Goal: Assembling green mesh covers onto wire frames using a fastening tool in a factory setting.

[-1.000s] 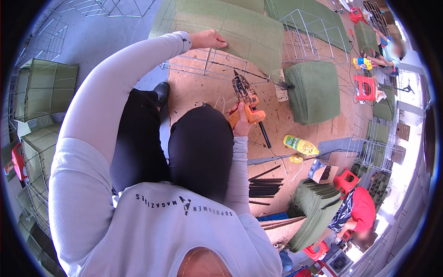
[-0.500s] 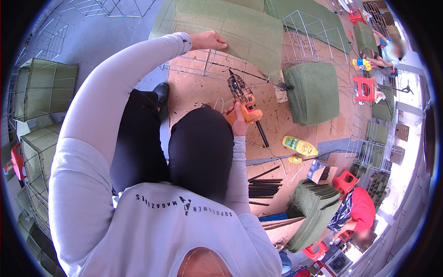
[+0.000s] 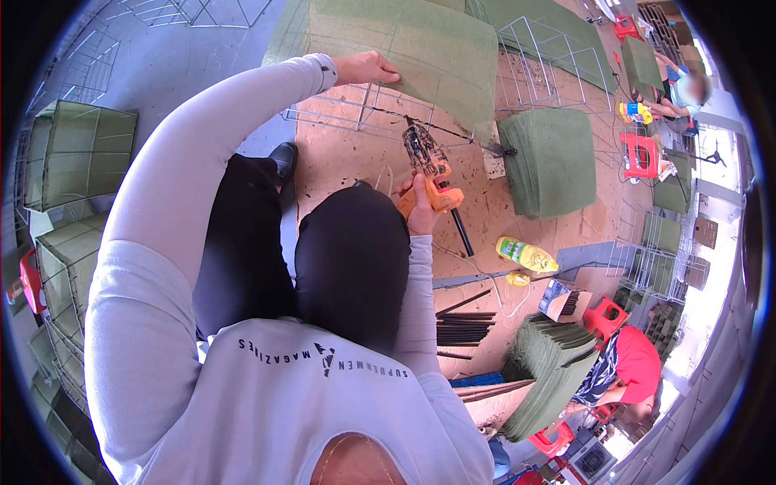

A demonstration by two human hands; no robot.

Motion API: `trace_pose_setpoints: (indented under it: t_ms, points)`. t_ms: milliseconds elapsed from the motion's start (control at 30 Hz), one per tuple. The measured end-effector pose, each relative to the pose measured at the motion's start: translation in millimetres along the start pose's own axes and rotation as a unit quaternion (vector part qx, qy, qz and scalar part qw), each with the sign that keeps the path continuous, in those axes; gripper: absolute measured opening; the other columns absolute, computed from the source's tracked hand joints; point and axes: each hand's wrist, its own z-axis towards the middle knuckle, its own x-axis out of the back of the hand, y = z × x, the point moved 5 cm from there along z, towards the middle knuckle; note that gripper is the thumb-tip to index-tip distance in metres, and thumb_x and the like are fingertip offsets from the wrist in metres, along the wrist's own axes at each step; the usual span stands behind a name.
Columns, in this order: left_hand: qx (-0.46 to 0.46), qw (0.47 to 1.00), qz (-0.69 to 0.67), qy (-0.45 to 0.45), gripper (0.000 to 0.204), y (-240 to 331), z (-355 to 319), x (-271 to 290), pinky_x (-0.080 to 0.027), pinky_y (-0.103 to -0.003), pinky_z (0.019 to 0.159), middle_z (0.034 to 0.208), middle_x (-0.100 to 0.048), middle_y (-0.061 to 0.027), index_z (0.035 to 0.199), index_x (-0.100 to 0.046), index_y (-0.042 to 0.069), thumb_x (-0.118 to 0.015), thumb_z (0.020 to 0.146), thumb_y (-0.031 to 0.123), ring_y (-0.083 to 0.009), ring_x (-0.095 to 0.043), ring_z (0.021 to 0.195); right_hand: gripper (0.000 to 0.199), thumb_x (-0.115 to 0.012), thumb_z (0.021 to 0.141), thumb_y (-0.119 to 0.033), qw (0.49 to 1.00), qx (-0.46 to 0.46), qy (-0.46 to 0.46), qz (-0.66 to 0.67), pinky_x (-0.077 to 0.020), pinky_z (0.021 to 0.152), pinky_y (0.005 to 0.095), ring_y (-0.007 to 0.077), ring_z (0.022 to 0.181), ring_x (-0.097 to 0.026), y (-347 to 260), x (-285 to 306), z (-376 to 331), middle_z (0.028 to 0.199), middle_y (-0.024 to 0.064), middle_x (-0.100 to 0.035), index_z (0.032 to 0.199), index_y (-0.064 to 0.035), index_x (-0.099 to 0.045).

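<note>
Between its fingertips my left hand (image 3: 368,69) pinches the near edge of a sheet of green mesh fabric (image 3: 436,44). The sheet lies over a wire frame (image 3: 347,121), whose near side shows bare, with a dark line of glue along one wire. My right hand (image 3: 422,212) is wrapped round the handle of an orange glue gun (image 3: 436,172), its front smeared with black. A black glue stick (image 3: 461,233) juts from the gun's rear. The nozzle points away from me, close to the glue-marked wire; contact cannot be made out.
Right of the gun stands a stack of green mesh sheets (image 3: 550,166). Nearer lie a yellow bottle (image 3: 525,255), black glue sticks (image 3: 465,330) and another green stack (image 3: 554,368). Covered frames (image 3: 85,158) stand at left. Two people sit farther right, by red stools (image 3: 640,155).
The glue gun has shifted slightly right, its nozzle moving a little away from me and along the wire. My left hand keeps its pinch on the mesh, almost unmoved.
</note>
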Motion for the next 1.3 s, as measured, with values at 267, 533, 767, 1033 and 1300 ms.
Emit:
trace_pose_setpoints:
  t_ms: [267, 533, 767, 1033, 1300]
  points:
    - [-0.005, 1.000, 0.003, 0.004, 0.033, -2.5, 1.0, 2.7, -0.043, -0.029, 0.081, 0.095, -0.064, -0.0077, 0.109, -0.059, 0.004, -0.053, 0.086, 0.026, -0.0141, -0.056, 0.084, 0.022, -0.059, 0.084, -0.020, 0.999, -0.041, -0.018, 0.008, -0.0439, 0.054, 0.0253, 0.0143, 0.059, -0.053, 14.7, 0.4, 2.0, 0.067, 0.0024, -0.053, 0.095, -0.0030, -0.051]
    - [-0.004, 1.000, 0.010, 0.006, 0.034, -2.6, 0.2, 2.4, -0.043, -0.029, 0.081, 0.095, -0.064, -0.0084, 0.109, -0.059, 0.003, -0.053, 0.086, 0.027, -0.0149, -0.057, 0.084, 0.021, -0.058, 0.085, -0.021, 0.999, 0.005, -0.026, -0.029, -0.0430, 0.054, 0.0247, 0.0138, 0.058, -0.053, 6.3, -8.9, 2.9, 0.065, 0.0023, -0.053, 0.093, -0.0030, -0.051]
    - [0.003, 1.000, 0.012, 0.002, 0.034, 0.6, -0.3, 2.8, -0.043, -0.030, 0.081, 0.096, -0.064, -0.0088, 0.109, -0.059, 0.003, -0.053, 0.086, 0.027, -0.0155, -0.056, 0.086, 0.015, -0.058, 0.084, -0.015, 0.999, -0.017, -0.007, -0.038, -0.0425, 0.053, 0.0242, 0.0113, 0.056, -0.052, 4.0, -15.0, -4.8, 0.062, 0.0019, -0.052, 0.076, -0.0042, -0.051]
    - [0.013, 1.000, 0.021, -0.004, 0.034, 0.3, -0.2, 0.4, -0.043, -0.029, 0.083, 0.099, -0.063, -0.0093, 0.110, -0.058, 0.003, -0.053, 0.086, 0.027, -0.0161, -0.057, 0.087, 0.022, -0.059, 0.084, -0.023, 0.999, 0.001, -0.021, -0.045, -0.0432, 0.050, 0.0238, 0.0126, 0.057, -0.053, 4.4, -13.7, 2.1, 0.063, 0.0024, -0.053, 0.087, -0.0025, -0.052]
    - [0.007, 1.000, 0.010, 0.010, 0.034, -1.9, 0.6, 2.5, -0.042, -0.029, 0.083, 0.098, -0.064, -0.0088, 0.110, -0.058, 0.003, -0.052, 0.086, 0.027, -0.0155, -0.057, 0.087, 0.013, -0.057, 0.084, -0.014, 0.998, -0.018, -0.026, -0.052, -0.0429, 0.054, 0.0240, 0.0116, 0.057, -0.052, 6.0, -19.4, -3.1, 0.066, 0.0020, -0.053, 0.082, -0.0030, -0.052]
